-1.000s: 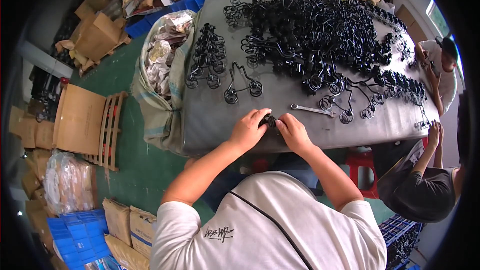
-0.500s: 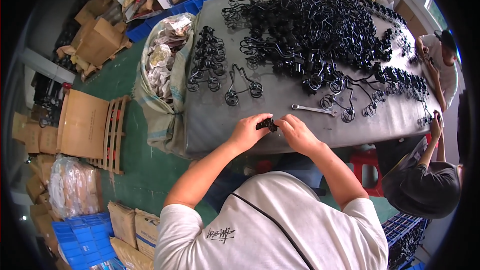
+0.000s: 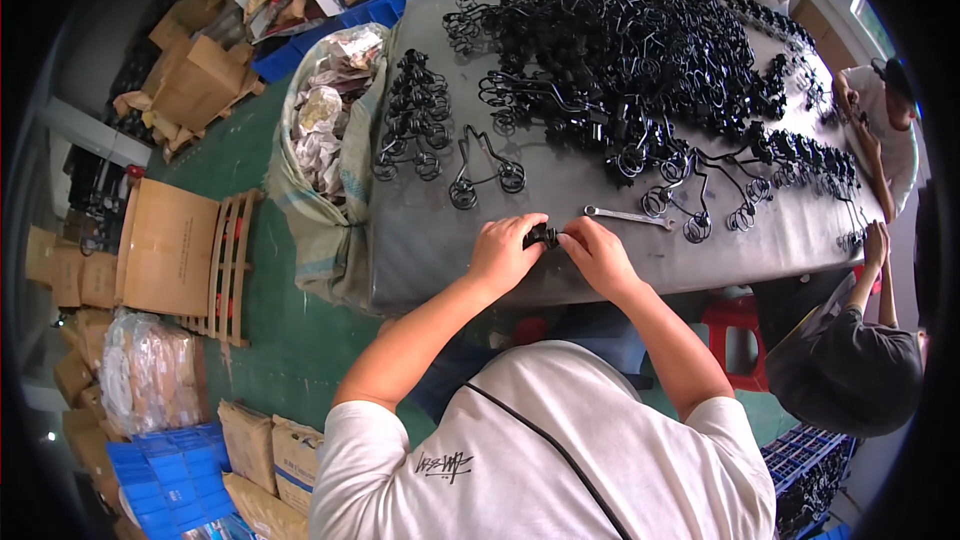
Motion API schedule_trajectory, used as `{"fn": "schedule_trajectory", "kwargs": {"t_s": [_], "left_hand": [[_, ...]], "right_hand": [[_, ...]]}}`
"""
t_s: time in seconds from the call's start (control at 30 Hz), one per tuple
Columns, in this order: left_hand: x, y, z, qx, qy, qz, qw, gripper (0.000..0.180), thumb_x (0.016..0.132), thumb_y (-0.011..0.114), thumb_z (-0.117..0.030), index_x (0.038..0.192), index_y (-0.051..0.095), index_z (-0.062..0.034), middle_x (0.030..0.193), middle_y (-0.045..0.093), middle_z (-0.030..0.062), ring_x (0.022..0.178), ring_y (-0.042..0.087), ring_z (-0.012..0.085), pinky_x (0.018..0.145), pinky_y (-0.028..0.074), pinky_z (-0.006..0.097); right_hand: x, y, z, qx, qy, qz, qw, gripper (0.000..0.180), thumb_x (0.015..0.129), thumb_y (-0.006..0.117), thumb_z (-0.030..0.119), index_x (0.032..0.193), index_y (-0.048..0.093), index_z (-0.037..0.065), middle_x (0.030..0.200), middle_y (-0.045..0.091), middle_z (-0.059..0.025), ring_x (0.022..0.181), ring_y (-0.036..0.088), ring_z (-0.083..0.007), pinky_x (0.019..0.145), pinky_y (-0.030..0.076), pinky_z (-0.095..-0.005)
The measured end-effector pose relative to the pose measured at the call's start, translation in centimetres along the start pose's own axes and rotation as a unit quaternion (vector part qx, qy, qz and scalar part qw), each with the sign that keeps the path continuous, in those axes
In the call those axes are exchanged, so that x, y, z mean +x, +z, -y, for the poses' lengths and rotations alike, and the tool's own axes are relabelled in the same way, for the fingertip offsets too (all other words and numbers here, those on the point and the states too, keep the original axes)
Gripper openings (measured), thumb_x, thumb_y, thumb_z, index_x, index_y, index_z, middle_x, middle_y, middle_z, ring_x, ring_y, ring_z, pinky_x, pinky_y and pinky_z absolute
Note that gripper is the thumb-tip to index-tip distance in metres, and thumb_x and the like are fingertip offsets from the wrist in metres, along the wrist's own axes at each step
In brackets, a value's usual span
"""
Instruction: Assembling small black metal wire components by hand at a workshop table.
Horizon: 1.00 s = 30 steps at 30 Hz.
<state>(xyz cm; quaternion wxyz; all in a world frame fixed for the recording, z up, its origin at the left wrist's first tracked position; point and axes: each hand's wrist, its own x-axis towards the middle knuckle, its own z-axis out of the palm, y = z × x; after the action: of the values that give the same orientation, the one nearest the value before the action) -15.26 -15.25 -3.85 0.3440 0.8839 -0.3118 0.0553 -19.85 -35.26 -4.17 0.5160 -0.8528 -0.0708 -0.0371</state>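
Over the near edge of the table, my left hand [image 3: 503,256] is closed around a small black part [image 3: 541,235], mostly covered by my fingers. The fingertips of my right hand [image 3: 599,254] pinch its right end. What kind of part it is cannot be made out. Just beyond my right hand lies a silver combination wrench [image 3: 628,217]. A single bent black wire piece with coiled ends [image 3: 487,172] rests on the tabletop beyond my left hand.
A large heap of black wire pieces [image 3: 640,60] covers the grey table [image 3: 430,250] ahead, with a smaller stack [image 3: 413,115] at left. An open woven sack [image 3: 350,190] stands against the left side. Co-workers sit at right, near a red stool [image 3: 735,340].
Both my hands have shifted slightly away from me with the black part. My left hand has turned and wraps the part more fully. At right, a co-worker's hands have moved a little.
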Motion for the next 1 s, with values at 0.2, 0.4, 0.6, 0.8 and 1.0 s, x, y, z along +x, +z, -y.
{"fn": "schedule_trajectory", "kwargs": {"t_s": [0.2, 0.4, 0.6, 0.8, 1.0], "left_hand": [[0.6, 0.3, -0.2, 0.032, -0.01, -0.001, 0.999, 0.042, 0.078, 0.075, -0.013, 0.118, 0.063, -0.013, 0.097, 0.07, 0.0057, 0.091, 0.066, 0.0253, 0.083, 0.048, 0.041], [0.8, 0.4, -0.7, 0.046, -0.01, -0.007, 0.999, 0.039, 0.078, 0.074, -0.015, 0.116, 0.062, -0.0128, 0.095, 0.07, 0.0056, 0.092, 0.066, 0.0261, 0.083, 0.046, 0.042], [0.9, 0.9, -0.4, 0.059, -0.008, -0.023, 0.998, 0.04, 0.078, 0.074, -0.015, 0.116, 0.061, -0.0141, 0.097, 0.068, 0.0051, 0.094, 0.064, 0.026, 0.083, 0.046, 0.042], [1.2, 0.9, -0.4, 0.067, -0.017, -0.029, 0.997, 0.041, 0.077, 0.074, -0.015, 0.115, 0.061, -0.0142, 0.098, 0.068, 0.0055, 0.095, 0.064, 0.026, 0.083, 0.046, 0.042], [2.4, 1.6, -0.4, 0.107, -0.027, -0.043, 0.993, 0.041, 0.078, 0.073, -0.015, 0.117, 0.06, -0.0143, 0.103, 0.067, 0.0057, 0.099, 0.063, 0.0267, 0.085, 0.045, 0.042]], "right_hand": [[0.1, 0.2, 0.3, 0.046, -0.079, -0.038, 0.995, 0.02, 0.091, 0.064, 0.012, 0.107, 0.057, 0.001, 0.097, 0.062, -0.014, 0.084, 0.064, -0.0281, 0.075, 0.051, -0.0389], [0.5, 0.4, -2.2, 0.015, 0.006, -0.003, 1.0, 0.02, 0.091, 0.064, 0.011, 0.109, 0.058, 0.003, 0.103, 0.059, -0.0116, 0.076, 0.06, -0.023, 0.073, 0.052, -0.0342], [0.8, -0.1, 0.4, 0.025, 0.047, -0.087, 0.995, 0.015, 0.089, 0.063, 0.005, 0.103, 0.059, 0.001, 0.103, 0.06, -0.0106, 0.076, 0.058, -0.0216, 0.075, 0.051, -0.0326], [1.2, -0.5, -2.4, 0.079, 0.023, -0.029, 0.996, 0.016, 0.086, 0.064, 0.003, 0.102, 0.06, 0.004, 0.096, 0.059, -0.0111, 0.079, 0.06, -0.0246, 0.072, 0.05, -0.0343], [3.8, -1.4, -2.1, -0.093, -0.023, -0.069, 0.993, 0.016, 0.084, 0.063, 0.005, 0.1, 0.061, 0.006, 0.095, 0.061, -0.0111, 0.09, 0.06, -0.0331, 0.08, 0.05, -0.0393]]}}
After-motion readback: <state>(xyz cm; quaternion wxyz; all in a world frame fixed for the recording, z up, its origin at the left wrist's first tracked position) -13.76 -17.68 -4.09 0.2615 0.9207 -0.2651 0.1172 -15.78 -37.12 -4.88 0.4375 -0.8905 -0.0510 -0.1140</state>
